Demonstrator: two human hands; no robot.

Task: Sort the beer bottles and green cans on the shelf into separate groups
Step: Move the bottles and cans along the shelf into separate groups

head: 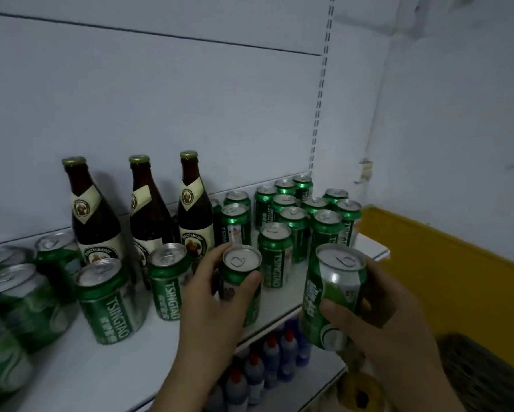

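Note:
Three brown beer bottles with cream labels stand upright at the back middle of the white shelf. My left hand grips a green can standing near the shelf's front edge. My right hand holds a second green can, tilted, in the air in front of the shelf's right end. Several green cans are clustered at the right back. More green cans stand to the left and in front of the bottles.
The shelf's back panel and a slotted upright rise behind. A lower shelf holds several blue bottles with red caps. A yellow-edged surface lies to the right, with a dark woven thing below it.

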